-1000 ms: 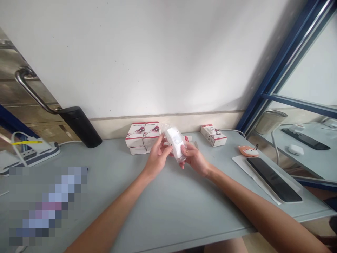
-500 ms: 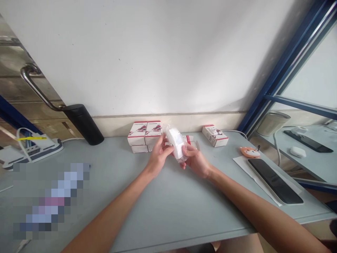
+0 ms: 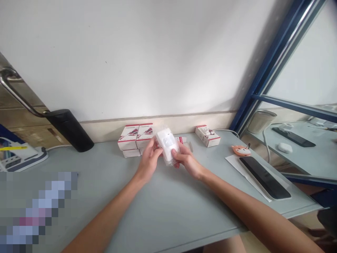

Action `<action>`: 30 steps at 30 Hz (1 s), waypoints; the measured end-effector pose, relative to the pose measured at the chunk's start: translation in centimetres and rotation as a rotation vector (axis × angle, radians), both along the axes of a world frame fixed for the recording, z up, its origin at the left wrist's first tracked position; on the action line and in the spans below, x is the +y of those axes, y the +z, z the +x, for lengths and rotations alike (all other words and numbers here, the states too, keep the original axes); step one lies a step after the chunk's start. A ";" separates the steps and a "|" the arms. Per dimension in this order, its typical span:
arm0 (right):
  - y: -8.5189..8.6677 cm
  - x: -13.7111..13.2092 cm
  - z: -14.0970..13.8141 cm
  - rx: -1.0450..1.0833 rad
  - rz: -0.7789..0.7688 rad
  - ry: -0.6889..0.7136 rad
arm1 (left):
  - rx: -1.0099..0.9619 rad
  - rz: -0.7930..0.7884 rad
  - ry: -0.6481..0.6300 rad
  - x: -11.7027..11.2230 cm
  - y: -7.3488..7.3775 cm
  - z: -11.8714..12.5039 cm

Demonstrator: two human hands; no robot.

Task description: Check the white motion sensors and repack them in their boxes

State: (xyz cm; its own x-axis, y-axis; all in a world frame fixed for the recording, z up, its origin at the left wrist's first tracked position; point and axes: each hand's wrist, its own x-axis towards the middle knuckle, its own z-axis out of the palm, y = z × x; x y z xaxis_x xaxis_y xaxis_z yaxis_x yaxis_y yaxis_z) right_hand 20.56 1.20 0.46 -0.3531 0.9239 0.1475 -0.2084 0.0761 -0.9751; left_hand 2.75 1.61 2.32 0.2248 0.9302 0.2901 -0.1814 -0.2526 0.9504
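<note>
A white motion sensor (image 3: pixel 166 140) in a clear, crinkled plastic bag is held above the middle of the table, with its greyish window facing me. My left hand (image 3: pixel 149 157) grips its left edge, thumb on the near side. At its lower right, my right hand (image 3: pixel 188 160) is closed on it with the thumb across the front. Behind my left hand stand stacked white-and-red boxes (image 3: pixel 129 136). Another red-and-white box (image 3: pixel 181 140) lies partly hidden behind the sensor and my right hand.
On the right are a single small box (image 3: pixel 207 135), an orange animal-faced item (image 3: pixel 240 150) and a phone (image 3: pixel 264 177) on white paper. A black cylinder (image 3: pixel 70 130) and a power strip (image 3: pixel 23 161) stand left. A mirror (image 3: pixel 297 140) borders the right side.
The sensor has turned more upright, with its front more fully toward me. Both hands still hold it. My view has shifted slightly, so most things sit further left.
</note>
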 end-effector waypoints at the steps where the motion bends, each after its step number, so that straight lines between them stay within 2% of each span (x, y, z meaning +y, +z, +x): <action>1: 0.0 0.1 0.0 -0.038 0.027 -0.046 | -0.016 -0.015 0.008 0.0 0.0 0.1; 5: -0.1 0.4 -0.2 -0.135 0.090 -0.218 | -0.109 -0.145 -0.032 0.0 -0.1 0.5; 8: -0.2 0.4 -0.4 -0.117 0.098 -0.232 | -0.197 -0.278 -0.064 0.2 0.0 0.4; 11: 0.2 0.2 -0.3 -0.076 0.109 -0.230 | -0.324 -0.392 -0.031 0.4 0.3 0.3; 14: 1.0 0.1 -0.1 -0.072 0.107 -0.254 | -0.423 -0.422 -0.003 0.4 0.6 0.3; 20: 1.5 0.8 0.7 -0.053 0.131 -0.278 | -0.429 -0.318 0.023 -0.2 1.3 0.5; 23: 1.4 1.3 1.4 0.049 0.130 -0.277 | -0.291 -0.260 0.010 -0.2 1.2 0.5; 25: 1.6 1.6 1.9 0.115 0.112 -0.293 | -0.156 -0.176 0.074 -0.1 0.7 0.5; 27: 2.1 1.7 2.5 0.180 0.092 -0.311 | -0.011 -0.021 0.194 -0.1 0.2 0.5; 30: 3.0 1.9 3.5 0.270 0.010 -0.292 | 0.263 0.369 0.362 0.1 -0.6 0.2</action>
State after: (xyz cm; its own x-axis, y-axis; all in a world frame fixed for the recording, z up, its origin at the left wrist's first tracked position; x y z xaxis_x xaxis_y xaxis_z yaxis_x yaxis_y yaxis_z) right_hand 24.04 3.11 3.44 -0.0229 0.9778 0.2082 -0.4250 0.1790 -0.8873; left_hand 2.99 1.69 1.67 0.0195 0.8089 0.5876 0.2086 -0.5781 0.7888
